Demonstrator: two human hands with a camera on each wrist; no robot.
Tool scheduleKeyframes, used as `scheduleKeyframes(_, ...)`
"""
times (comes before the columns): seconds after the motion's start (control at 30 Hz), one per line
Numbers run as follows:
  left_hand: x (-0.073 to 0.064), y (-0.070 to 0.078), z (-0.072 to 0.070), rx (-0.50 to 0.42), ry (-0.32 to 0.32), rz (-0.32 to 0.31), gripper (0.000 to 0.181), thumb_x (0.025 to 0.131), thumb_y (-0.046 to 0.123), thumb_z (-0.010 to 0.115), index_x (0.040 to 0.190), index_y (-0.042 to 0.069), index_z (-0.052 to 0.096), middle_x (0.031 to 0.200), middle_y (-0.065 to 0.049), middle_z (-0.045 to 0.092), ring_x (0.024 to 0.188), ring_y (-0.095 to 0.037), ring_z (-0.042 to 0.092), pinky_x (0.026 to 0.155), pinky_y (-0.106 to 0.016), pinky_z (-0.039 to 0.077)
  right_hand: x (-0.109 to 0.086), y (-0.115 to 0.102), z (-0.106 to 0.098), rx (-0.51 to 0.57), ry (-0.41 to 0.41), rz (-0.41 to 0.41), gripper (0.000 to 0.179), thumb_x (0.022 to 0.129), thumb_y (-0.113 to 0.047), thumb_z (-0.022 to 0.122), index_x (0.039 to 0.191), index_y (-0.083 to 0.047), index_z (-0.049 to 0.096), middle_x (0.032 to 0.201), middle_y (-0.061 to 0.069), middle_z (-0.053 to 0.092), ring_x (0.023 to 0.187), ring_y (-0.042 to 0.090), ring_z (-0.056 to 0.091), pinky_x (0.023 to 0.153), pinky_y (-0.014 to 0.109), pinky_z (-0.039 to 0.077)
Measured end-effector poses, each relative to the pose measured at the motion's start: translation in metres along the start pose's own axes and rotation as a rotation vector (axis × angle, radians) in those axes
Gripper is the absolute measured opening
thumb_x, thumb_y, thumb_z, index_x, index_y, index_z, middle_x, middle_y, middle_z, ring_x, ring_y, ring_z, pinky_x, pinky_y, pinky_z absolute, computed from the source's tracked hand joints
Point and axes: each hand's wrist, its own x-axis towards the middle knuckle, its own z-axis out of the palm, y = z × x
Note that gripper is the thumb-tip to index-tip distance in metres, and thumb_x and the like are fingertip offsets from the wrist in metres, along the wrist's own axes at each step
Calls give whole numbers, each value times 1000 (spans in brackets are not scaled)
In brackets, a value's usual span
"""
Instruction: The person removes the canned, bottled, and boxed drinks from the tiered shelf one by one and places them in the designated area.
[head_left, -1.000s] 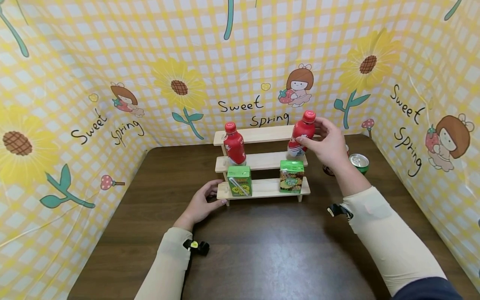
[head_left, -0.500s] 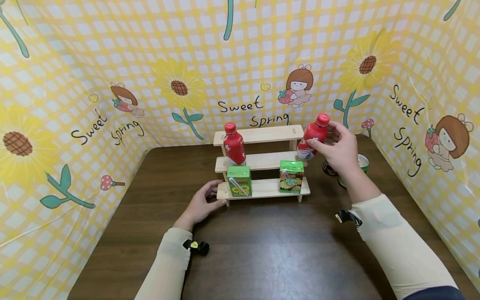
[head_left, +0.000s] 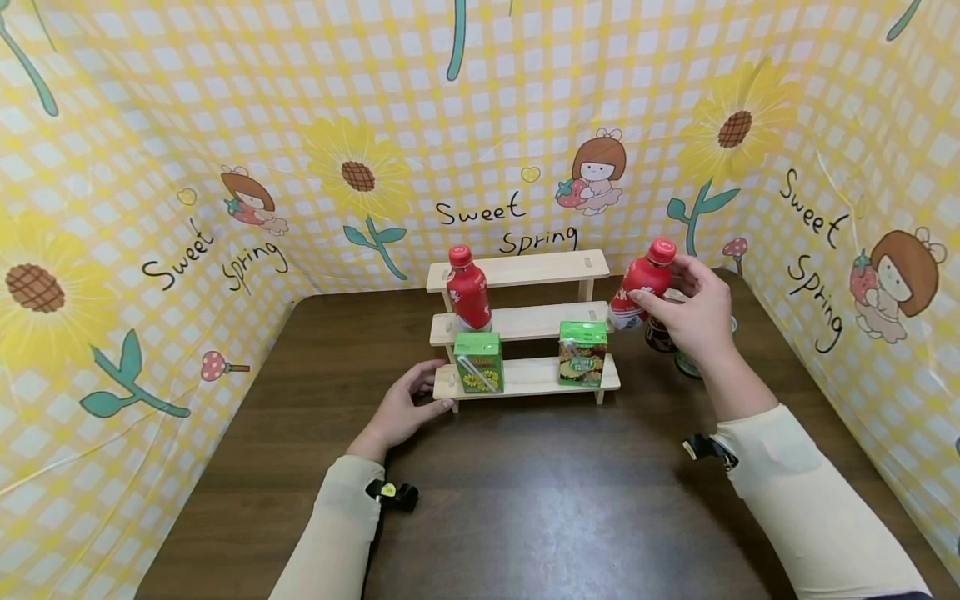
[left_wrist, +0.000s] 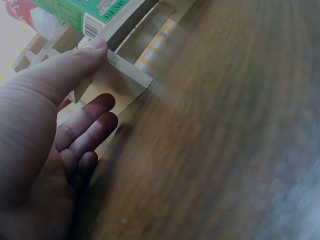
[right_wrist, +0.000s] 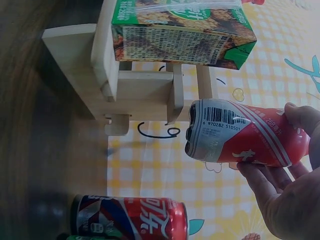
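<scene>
Yellow-and-white checked fabric with printed sunflowers encloses the work area at the rear and both sides. Dark wood-grain bench carries a three-tier wooden rack.

Hands: the right hand pinches a red bottle between thumb and fingers. The left hand is at the left end of the bottom tier, thumb at the front edge and apart from the fingers; whether it grips or only touches the rack cannot be told.

Red bottle position: tilted, cap up and leaning right, base just beside the right end of the middle tier. Second bottle: upright, left end of the middle tier.

Red can and green can: right of the rack, partly hidden.

Left carton and right carton: upright, bottom tier, well apart. Left carton bears a straw on its front.
</scene>
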Motion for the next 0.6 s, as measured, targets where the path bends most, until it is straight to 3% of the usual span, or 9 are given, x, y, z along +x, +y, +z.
scheduleKeyframes(0.33, 1, 0, 0, -9, 0, -6, 67, 90, 3, 83, 147, -7, 51, 118, -24, 69, 110, -42, 62, 100, -65, 43, -8, 9, -9, -7, 20, -12, 57, 86, -16, 89, 136, -7, 66, 123, 10, 70, 98, 12, 66, 78, 16, 55)
scheduleKeyframes(0.6, 2, -5, 1, -13, 1, -6, 68, 89, 3, 83, 147, -7, 50, 118, -25, 69, 110, -44, 61, 101, -65, 43, -15, 16, -16, -54, 17, 39, 58, 87, -20, 88, 138, -7, 64, 127, 12, 68, 102, 14, 64, 84, 15, 52)
